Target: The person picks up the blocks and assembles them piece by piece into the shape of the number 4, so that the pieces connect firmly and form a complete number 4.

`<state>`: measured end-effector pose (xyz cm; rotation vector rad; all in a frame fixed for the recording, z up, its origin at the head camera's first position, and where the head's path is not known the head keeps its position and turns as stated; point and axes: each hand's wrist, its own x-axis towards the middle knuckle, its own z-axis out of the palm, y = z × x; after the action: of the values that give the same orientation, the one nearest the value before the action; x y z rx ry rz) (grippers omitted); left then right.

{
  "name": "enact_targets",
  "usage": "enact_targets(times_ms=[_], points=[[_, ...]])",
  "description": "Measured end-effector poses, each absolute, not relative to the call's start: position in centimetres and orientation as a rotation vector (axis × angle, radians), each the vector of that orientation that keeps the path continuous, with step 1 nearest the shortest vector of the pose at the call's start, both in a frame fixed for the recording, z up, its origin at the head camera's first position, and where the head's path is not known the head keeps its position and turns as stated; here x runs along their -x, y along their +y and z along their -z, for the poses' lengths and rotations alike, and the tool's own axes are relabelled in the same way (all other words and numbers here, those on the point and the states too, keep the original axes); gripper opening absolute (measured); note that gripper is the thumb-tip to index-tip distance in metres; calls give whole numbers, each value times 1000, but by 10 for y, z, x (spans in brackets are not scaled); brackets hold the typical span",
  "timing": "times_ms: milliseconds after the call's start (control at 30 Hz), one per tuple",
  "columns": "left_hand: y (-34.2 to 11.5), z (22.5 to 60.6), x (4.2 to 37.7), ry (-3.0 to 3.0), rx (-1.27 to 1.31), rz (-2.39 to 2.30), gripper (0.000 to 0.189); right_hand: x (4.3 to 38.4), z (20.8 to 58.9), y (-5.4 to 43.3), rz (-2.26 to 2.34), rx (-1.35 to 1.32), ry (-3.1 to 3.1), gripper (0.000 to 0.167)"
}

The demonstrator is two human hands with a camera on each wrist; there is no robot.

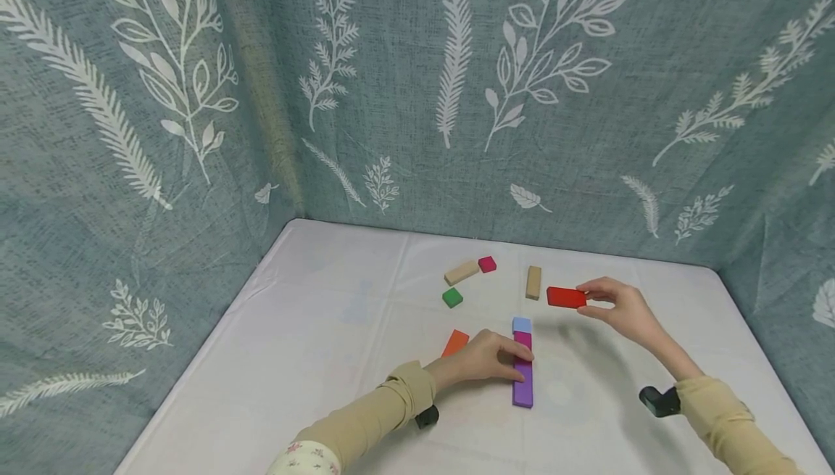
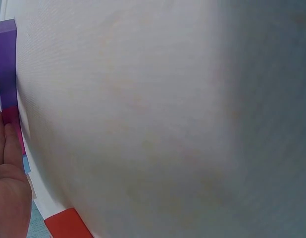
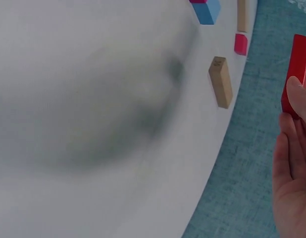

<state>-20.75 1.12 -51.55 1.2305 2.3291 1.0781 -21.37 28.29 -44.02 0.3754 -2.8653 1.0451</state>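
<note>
From where I stand, the person's right hand (image 1: 616, 308) has thumb and fingers pinched on one end of a red block (image 1: 565, 297), held up off the white tablecloth (image 1: 352, 294). The right wrist view shows the thumb laid along one face and fingers against the lower end, a grip the head view gives only from above.

The left hand (image 1: 485, 357) is down at a row of blocks: a light blue block (image 1: 522, 325) at the far end, then a magenta block (image 1: 523, 340), then a purple block (image 1: 523, 392) nearest the person. Its fingertips touch the row where magenta meets purple, but I cannot tell whether they pinch it; the left wrist view cuts the hand off at the edge.

An orange block (image 1: 456, 342) is partly hidden behind the left hand from the head; the left wrist camera catches it too, cropped. The green block (image 1: 452, 297) shows clearly only from the head, near the farther wooden block (image 1: 462, 273) and a crimson block (image 1: 487, 264). The nearer wooden block (image 1: 533, 283) lies left of the red one; only the right wrist view reveals a small dark marking on its end, too blurred to read.
</note>
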Motion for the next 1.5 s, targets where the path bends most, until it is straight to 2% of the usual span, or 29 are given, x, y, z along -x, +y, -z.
enact_targets(times_ms=[400,667,1033,1500], points=[[11,518,208,2329,-1229,-1078,37,213,467,270,-1060,-340,-2872,33],[11,517,208,2342,-1271,-1066,36,207,487,266,-1120,-419,-2829,32],[10,518,208,2336,-1270,-1069,36,203,501,260,-1090,-247,-2967,32],[9,517,208,2320,-1261,-1081,36,204,509,257,-1093,-202,-2972,35]])
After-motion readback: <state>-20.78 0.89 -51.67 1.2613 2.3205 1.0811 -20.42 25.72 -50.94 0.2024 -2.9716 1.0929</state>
